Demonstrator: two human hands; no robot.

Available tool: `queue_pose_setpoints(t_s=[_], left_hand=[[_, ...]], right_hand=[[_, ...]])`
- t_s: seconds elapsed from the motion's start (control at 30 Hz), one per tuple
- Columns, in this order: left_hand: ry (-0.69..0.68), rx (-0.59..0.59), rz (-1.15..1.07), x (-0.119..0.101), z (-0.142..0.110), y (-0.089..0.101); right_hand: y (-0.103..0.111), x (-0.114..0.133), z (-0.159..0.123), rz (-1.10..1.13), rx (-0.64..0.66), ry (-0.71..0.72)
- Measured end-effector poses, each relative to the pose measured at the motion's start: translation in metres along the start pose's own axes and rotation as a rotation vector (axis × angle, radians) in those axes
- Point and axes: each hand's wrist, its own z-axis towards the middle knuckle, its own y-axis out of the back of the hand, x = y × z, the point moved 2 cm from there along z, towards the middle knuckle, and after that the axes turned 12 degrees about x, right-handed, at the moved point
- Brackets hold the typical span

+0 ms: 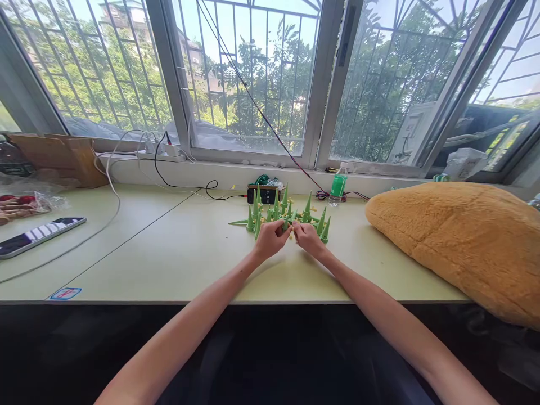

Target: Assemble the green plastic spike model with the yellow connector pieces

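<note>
Several green pointed cones (306, 209) stand in a cluster on the table, some on round bases, and a few lie on their sides. Small yellow pieces (313, 209) are scattered among them. My left hand (271, 238) is closed at the front of the cluster, its thumb and fingers pinched on a green cone (286, 223). Close beside it, my right hand (309, 238) is also closed in a pinch. What its fingertips hold is too small and covered to make out. The two hands nearly meet at the fingertips.
Behind the cones stands a phone (270, 196) with a lit clock screen. A green-labelled bottle (338, 185) is at the back right, and a large brown plush cushion (459, 236) fills the right side. Another phone (42, 236) and a white cable (113, 194) lie at left.
</note>
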Motion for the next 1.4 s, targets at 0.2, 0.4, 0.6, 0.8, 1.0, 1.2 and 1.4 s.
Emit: queue_pose_setpoints(t_s=[0.2,0.4,0.6,0.8,1.0,1.2,1.4], left_hand=[[0.151,-0.049,-0.003,0.009,0.003,0.002],[0.237,0.019,0.054,0.020,0.004,-0.002],[0.292,0.132,0.084,0.023,0.003,-0.006],[0.307,0.167,0.133,0.028,0.002,-0.008],[0.326,0.164,0.150,0.027,0.001,-0.007],[0.329,0.157,0.163,0.024,0.001,-0.006],[0.316,0.103,0.134,0.021,0.000,-0.003]], right_hand=[[0.007,0.004,-0.003,-0.040,-0.148,0.008],[0.006,0.001,-0.002,-0.087,-0.131,0.018],[0.003,-0.001,-0.002,-0.119,-0.112,0.016],[0.001,-0.001,-0.003,-0.120,-0.083,0.008],[0.001,0.000,-0.003,-0.132,-0.071,0.013],[0.000,-0.001,-0.002,-0.144,-0.075,0.030],[-0.001,-0.001,-0.002,-0.147,-0.060,0.042]])
